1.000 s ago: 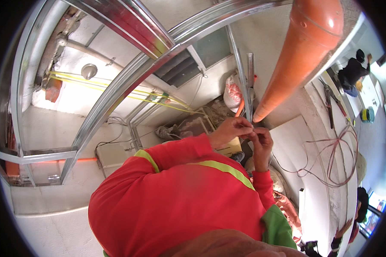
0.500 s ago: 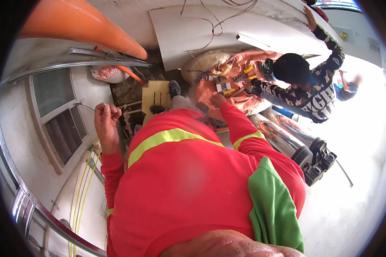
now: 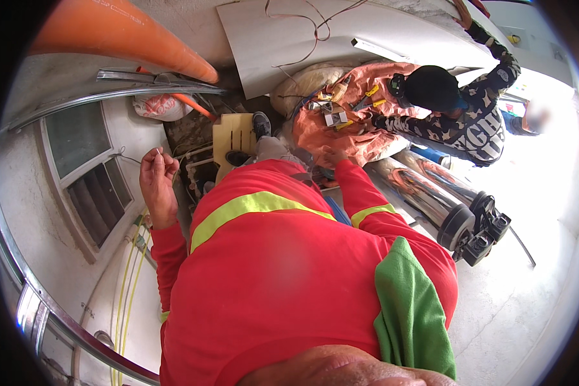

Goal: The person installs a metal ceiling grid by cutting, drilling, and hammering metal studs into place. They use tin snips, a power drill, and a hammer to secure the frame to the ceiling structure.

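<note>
My left hand is raised at the left, beside the wall with the window. Its thumb and fingers are pinched together, with a tiny pale thing at the tips that is too small to name. Past my red top, my right hand hangs low at the near edge of an orange sheet; its fingers do not show clearly. Several tools lie on this sheet, among them yellow-handled ones and a small white box. A co-worker in a dark cap bends over them, one hand close to the tools.
A thick orange pipe slants across the upper left, near metal channels and a filled sack. My feet are by a yellow slatted platform. Shiny cylinders lie at right. Loose wires hang above a white board.
My right hand has shifted slightly closer to me. My left hand stays raised and pinched. The co-worker's lower hand has moved a little along the tools, and my view has shifted slightly.
</note>
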{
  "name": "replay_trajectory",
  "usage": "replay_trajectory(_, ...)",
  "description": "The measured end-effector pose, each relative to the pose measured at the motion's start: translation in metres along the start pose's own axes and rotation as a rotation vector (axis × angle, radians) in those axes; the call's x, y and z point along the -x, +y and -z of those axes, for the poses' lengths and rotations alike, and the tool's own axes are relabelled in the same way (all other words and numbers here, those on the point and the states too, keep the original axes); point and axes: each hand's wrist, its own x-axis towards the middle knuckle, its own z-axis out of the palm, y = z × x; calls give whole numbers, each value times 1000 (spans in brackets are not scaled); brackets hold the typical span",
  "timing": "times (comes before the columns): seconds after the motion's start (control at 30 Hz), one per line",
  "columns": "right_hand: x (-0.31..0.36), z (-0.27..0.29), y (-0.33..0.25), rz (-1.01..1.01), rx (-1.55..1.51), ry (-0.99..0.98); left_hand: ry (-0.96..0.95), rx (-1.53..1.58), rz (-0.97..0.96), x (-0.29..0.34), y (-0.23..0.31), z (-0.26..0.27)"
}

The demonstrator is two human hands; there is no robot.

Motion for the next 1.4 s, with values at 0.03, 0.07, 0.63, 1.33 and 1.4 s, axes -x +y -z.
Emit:
replay_trajectory(0.03, -6, 4, 8, -29, 23, 36, 19, -8, 9, 1, -2, 3)
replay_trajectory(0.07, -11, 10, 17, -36, -11, 50, -1, -9, 26, 1, -4, 7)
replay_trajectory(0.63, 82, 87, 13, -218, -207, 330, 19, -11, 209, 6, -46, 31)
replay_trajectory(1.33, 119, 134, -112, -136, -846, 268, 42, -14, 224, 10, -68, 31)
replay_trajectory(1.4, 125, 122, -118, -63, -754, 290, 17, 38, 176, 13, -70, 37)
